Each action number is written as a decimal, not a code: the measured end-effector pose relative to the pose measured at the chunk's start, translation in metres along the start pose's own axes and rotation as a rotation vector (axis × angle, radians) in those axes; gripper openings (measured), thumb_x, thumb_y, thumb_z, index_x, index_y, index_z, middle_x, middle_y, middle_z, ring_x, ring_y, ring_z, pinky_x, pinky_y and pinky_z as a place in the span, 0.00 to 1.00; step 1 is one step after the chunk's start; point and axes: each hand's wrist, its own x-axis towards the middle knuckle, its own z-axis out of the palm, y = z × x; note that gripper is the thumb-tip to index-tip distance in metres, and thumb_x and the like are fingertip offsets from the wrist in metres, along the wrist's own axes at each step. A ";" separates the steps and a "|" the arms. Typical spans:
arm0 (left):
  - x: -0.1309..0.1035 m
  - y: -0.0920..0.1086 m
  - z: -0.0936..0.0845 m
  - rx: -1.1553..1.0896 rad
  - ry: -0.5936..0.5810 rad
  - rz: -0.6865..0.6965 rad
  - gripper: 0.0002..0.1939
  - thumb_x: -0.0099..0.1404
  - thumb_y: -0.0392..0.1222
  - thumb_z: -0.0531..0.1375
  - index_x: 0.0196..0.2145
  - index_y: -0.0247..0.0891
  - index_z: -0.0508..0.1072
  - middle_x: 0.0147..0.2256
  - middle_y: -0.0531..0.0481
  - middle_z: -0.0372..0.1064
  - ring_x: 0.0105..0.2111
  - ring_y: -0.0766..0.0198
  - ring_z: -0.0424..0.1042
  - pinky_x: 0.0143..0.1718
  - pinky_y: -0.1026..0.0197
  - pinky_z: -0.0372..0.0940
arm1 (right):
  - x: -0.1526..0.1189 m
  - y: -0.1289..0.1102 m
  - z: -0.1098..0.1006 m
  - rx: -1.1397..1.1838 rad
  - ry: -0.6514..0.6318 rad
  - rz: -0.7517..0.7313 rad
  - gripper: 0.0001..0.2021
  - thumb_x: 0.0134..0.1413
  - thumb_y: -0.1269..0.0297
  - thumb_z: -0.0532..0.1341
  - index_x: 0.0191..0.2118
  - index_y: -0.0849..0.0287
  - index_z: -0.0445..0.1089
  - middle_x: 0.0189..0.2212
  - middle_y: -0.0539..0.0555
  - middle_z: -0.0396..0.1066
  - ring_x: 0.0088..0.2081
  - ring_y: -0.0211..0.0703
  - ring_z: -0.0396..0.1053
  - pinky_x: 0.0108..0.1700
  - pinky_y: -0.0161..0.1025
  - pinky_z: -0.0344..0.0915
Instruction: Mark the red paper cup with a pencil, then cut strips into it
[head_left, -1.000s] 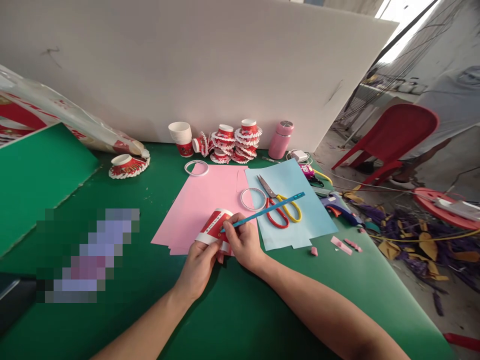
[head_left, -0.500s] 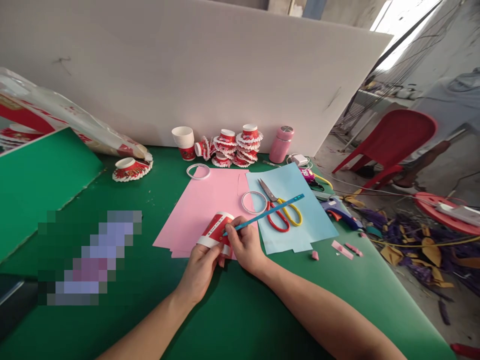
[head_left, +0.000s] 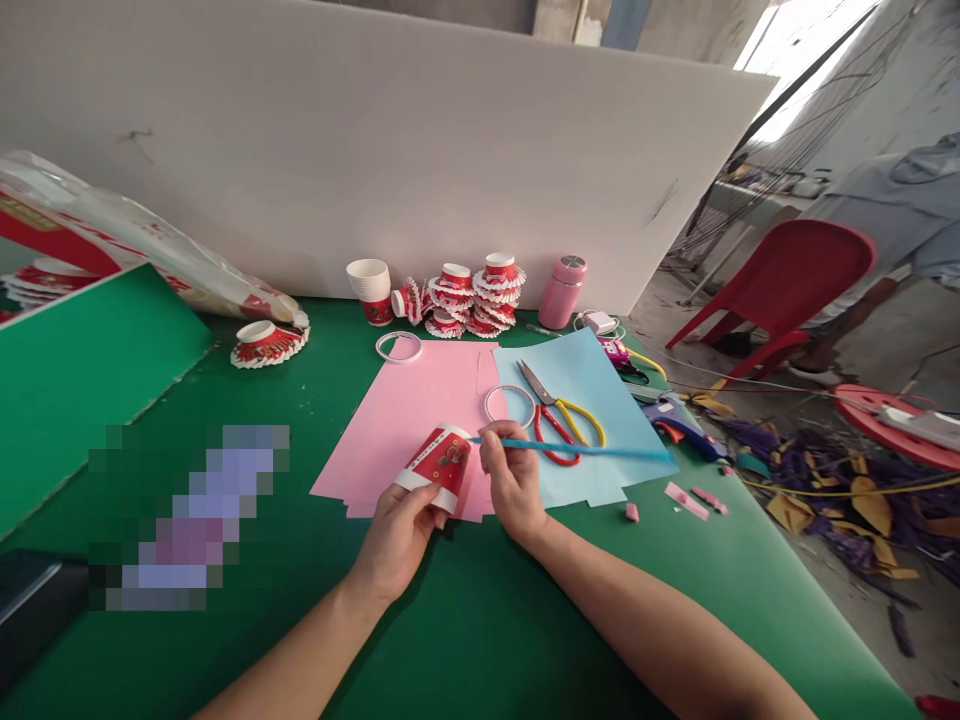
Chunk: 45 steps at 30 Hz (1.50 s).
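My left hand [head_left: 397, 530] is wrapped round the white-rimmed end of a red paper cup [head_left: 442, 462], which lies tilted over pink paper [head_left: 367, 430]. In my right hand [head_left: 514, 485] a long, thin blue pencil [head_left: 555, 445] is pinched near its tip; its far part is smeared by motion. The tip points at the cup's smaller end and looks close to it; whether they touch I cannot tell. Scissors [head_left: 551, 400] with one red and one yellow handle lie on light blue paper [head_left: 585, 480], under the pencil's line. Beside them rests a tape roll [head_left: 510, 406].
Another tape roll [head_left: 399, 347] lies farther back. Stacked cups [head_left: 369, 290], fringed cut cups [head_left: 499, 290] and a pink flask [head_left: 562, 292] stand along the white board [head_left: 375, 150]. A glue gun [head_left: 686, 425] lies right; a lone fringed cup [head_left: 266, 343] sits left.
My right hand has shifted slightly right, taking the pencil's tip from the cup's face to its smaller end. The pencil's far end has swung down. The cup is turned slightly.
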 end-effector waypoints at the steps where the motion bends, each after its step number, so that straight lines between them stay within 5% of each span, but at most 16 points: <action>1: 0.001 0.001 0.000 -0.036 0.013 -0.014 0.10 0.43 0.39 0.67 0.24 0.34 0.73 0.21 0.51 0.67 0.21 0.68 0.62 0.20 0.66 0.57 | 0.001 0.000 -0.001 0.014 0.036 -0.021 0.11 0.62 0.55 0.51 0.37 0.56 0.64 0.20 0.46 0.58 0.22 0.37 0.61 0.28 0.36 0.63; 5: 0.001 0.004 -0.002 -0.148 0.004 -0.111 0.13 0.43 0.37 0.67 0.30 0.34 0.75 0.30 0.45 0.74 0.30 0.58 0.72 0.29 0.60 0.66 | 0.004 -0.002 -0.007 -0.038 0.094 -0.093 0.11 0.64 0.56 0.52 0.47 0.53 0.64 0.36 0.54 0.71 0.42 0.44 0.70 0.48 0.46 0.67; 9: -0.002 0.007 -0.003 -0.201 -0.074 -0.201 0.16 0.44 0.36 0.66 0.35 0.36 0.77 0.37 0.43 0.75 0.41 0.51 0.73 0.40 0.54 0.68 | 0.004 -0.002 -0.010 -0.012 -0.108 -0.011 0.15 0.61 0.55 0.56 0.51 0.53 0.61 0.53 0.60 0.67 0.52 0.50 0.68 0.52 0.50 0.66; 13: -0.004 0.007 -0.003 -0.144 -0.155 -0.163 0.15 0.47 0.39 0.66 0.36 0.37 0.78 0.35 0.43 0.74 0.38 0.52 0.72 0.37 0.55 0.67 | 0.003 -0.002 -0.009 -0.007 -0.156 0.036 0.14 0.62 0.54 0.54 0.48 0.55 0.62 0.49 0.60 0.70 0.46 0.48 0.72 0.47 0.47 0.70; 19: -0.008 0.001 -0.003 0.073 -0.159 -0.018 0.10 0.48 0.43 0.68 0.22 0.35 0.73 0.21 0.50 0.65 0.21 0.67 0.60 0.20 0.64 0.56 | 0.006 0.002 -0.007 -0.084 -0.151 0.040 0.15 0.62 0.53 0.54 0.49 0.56 0.62 0.48 0.60 0.71 0.49 0.48 0.71 0.50 0.47 0.67; 22: -0.007 -0.001 -0.003 0.125 -0.121 0.051 0.12 0.49 0.44 0.67 0.21 0.35 0.71 0.20 0.51 0.64 0.20 0.69 0.59 0.21 0.64 0.56 | 0.009 0.005 -0.007 -0.059 -0.051 -0.025 0.16 0.63 0.53 0.53 0.52 0.55 0.61 0.51 0.61 0.68 0.53 0.48 0.67 0.54 0.49 0.64; 25: -0.005 -0.003 -0.004 0.136 -0.044 0.093 0.11 0.50 0.44 0.66 0.21 0.35 0.70 0.20 0.52 0.64 0.21 0.69 0.60 0.22 0.64 0.57 | 0.010 0.003 -0.008 -0.025 0.011 -0.070 0.17 0.65 0.51 0.49 0.52 0.54 0.63 0.45 0.58 0.71 0.45 0.45 0.70 0.48 0.47 0.67; 31: 0.000 -0.006 -0.004 0.156 -0.047 0.075 0.12 0.52 0.44 0.65 0.32 0.34 0.74 0.21 0.53 0.64 0.22 0.68 0.60 0.23 0.64 0.56 | 0.003 -0.009 -0.007 0.042 -0.213 0.053 0.23 0.59 0.42 0.52 0.33 0.57 0.73 0.27 0.53 0.70 0.30 0.42 0.69 0.34 0.40 0.69; 34: 0.001 -0.007 -0.004 0.171 -0.090 0.078 0.14 0.54 0.45 0.65 0.37 0.35 0.75 0.25 0.52 0.67 0.23 0.68 0.61 0.23 0.64 0.57 | 0.000 -0.012 -0.003 0.081 -0.278 0.133 0.20 0.56 0.44 0.56 0.32 0.57 0.71 0.26 0.52 0.70 0.28 0.41 0.69 0.31 0.38 0.69; 39: 0.000 -0.007 -0.005 0.215 -0.126 0.093 0.17 0.56 0.45 0.64 0.43 0.37 0.74 0.28 0.52 0.67 0.24 0.69 0.60 0.24 0.65 0.58 | -0.001 -0.014 0.003 0.057 -0.258 0.162 0.16 0.55 0.48 0.58 0.31 0.56 0.64 0.23 0.49 0.68 0.23 0.38 0.66 0.25 0.35 0.66; 45: -0.001 -0.006 -0.004 0.230 -0.113 0.073 0.13 0.56 0.44 0.63 0.38 0.35 0.76 0.26 0.52 0.67 0.23 0.68 0.60 0.24 0.64 0.58 | -0.002 -0.008 0.003 -0.107 -0.215 0.147 0.15 0.57 0.50 0.57 0.28 0.56 0.60 0.17 0.46 0.62 0.19 0.36 0.62 0.20 0.32 0.59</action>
